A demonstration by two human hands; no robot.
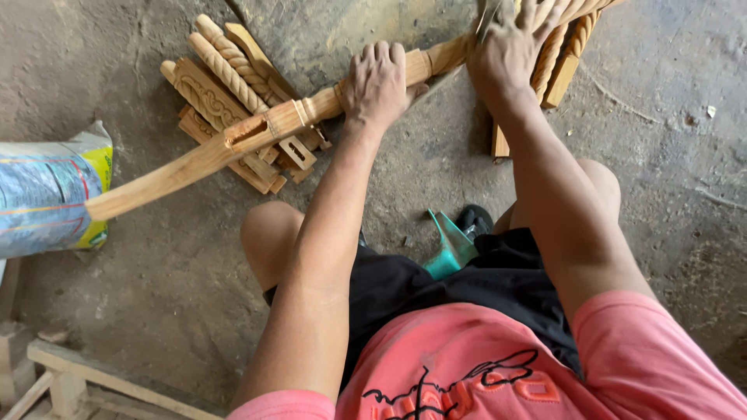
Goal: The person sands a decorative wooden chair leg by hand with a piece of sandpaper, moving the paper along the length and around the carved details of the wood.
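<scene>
At the far left lies one printed sack (50,194), blue, white and yellow, on the concrete floor (156,295), and below it in the corner shows part of a pale wooden frame (70,373). One long turned furniture leg (194,159) runs slantwise from just beside the sack up to the right, its plain curved end low at the left, its squared and ringed section in the middle, its far end passing under both hands. Behind it, on the floor, sits a pile of carved wooden pieces (226,78): at least two rope-twist spindles and several flat carved and slotted blocks, stacked too closely to count exactly.

The left hand (377,82) lies on top of the leg just right of the ringed section, its grip curled over the wood, fingers wrapped across and the thumb on the near side; the longer part of the leg sticks out to the left of this grip. The right hand (510,47) rests farther up the same leg, fingers spread and pressing down, near a second cluster of twisted spindles (564,43) at the top edge, about three, partly cut off. Whether this grip closes round anything cannot be told.

Between the two bare knees lies one teal plastic object (447,249) beside one black sandal (475,219).
</scene>
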